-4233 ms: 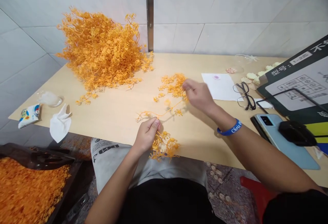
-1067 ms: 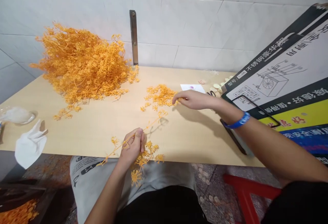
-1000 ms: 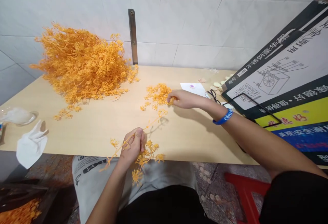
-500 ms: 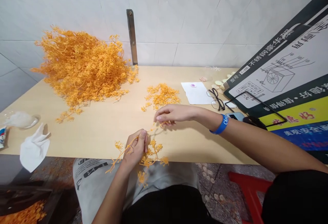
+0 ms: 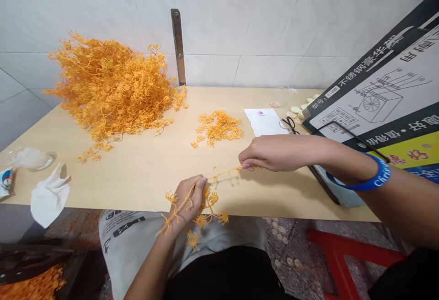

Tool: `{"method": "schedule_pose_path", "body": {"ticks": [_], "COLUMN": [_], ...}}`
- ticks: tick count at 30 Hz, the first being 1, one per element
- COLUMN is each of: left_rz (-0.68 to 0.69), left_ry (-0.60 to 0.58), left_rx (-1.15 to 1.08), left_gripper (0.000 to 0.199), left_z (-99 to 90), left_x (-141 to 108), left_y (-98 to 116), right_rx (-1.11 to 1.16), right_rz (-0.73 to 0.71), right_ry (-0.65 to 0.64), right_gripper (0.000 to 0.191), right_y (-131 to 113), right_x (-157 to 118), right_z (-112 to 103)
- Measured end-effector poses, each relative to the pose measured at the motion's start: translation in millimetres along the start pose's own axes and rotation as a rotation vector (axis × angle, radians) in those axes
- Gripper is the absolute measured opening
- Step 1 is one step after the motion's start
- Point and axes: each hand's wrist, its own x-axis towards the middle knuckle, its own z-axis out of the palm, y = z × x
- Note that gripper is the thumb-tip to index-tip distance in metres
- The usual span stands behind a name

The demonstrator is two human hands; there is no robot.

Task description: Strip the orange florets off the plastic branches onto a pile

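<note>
My left hand (image 5: pixel 188 199) is closed around an orange plastic flower stem (image 5: pixel 223 172) near the table's front edge. Branches with small blossoms hang below that hand, over my lap, and a barer piece crosses the wrist. To the right, my right hand (image 5: pixel 269 153) pinches the far end of the same stem, which runs taut between both hands. A small heap of loose orange blossoms (image 5: pixel 219 127) lies just beyond the hands. Farther back on the left stands a big bundle of orange flower stems (image 5: pixel 116 85).
A white paper (image 5: pixel 265 122) and glasses (image 5: pixel 290 125) lie at the back right, beside a large printed box (image 5: pixel 370 94). On the left are a crumpled tissue (image 5: pixel 50 195) and a clear dish (image 5: pixel 32 158). A red stool (image 5: pixel 353 249) stands below the table.
My right hand has moved right and closed on the stem's end, drawing it straight. My left hand has shifted slightly right, still holding the stem.
</note>
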Motion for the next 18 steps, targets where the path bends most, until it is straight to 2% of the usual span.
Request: {"method": "schedule_pose_path", "body": {"ticks": [3,6,8,10,11,13,15,18], "left_rz": [0.002,-0.044,-0.064,-0.061,-0.059,-0.070,-0.084,-0.083], "left_ry": [-0.002,0.077,0.128,0.111,0.089,0.053,0.048,0.075], "left_rx": [0.029,0.033,0.031,0.011,-0.012,-0.084,-0.145,-0.172], "left_gripper": [0.045,0.044,0.044,0.045,0.045,0.046,0.047,0.047], "left_z": [-1.2,-2.9,-3.2,-2.5,-1.9,-0.9,-0.3,-0.4], "left_x": [-0.4,-2.1,-2.6,-2.0,-1.5,-0.6,-0.6,-2.0], "left_y": [1.0,1.0,0.8,0.8,1.0,1.2,1.3,1.2], "right_rx": [-0.032,-0.074,-0.113,-0.139,-0.120,-0.028,0.109,0.319], "right_rz": [0.043,0.221,0.417,0.537,0.526,0.386,0.183,0.091], "right_ry": [0.000,0.099,0.301,0.508,0.569,0.593,0.560,0.630], "right_gripper": [0.027,0.024,0.033,0.046,0.047,0.041,0.041,0.052], "right_y": [-0.5,20.5,42.5,60.8,66.5,70.8,70.7,72.8], "right_x": [-6.5,-27.4,-48.1,-63.3,-65.7,-56.4,-30.8,17.9], "right_z": [-6.0,-28.1,-47.8,-61.6,-63.6,-56.1,-38.1,-12.1]}}
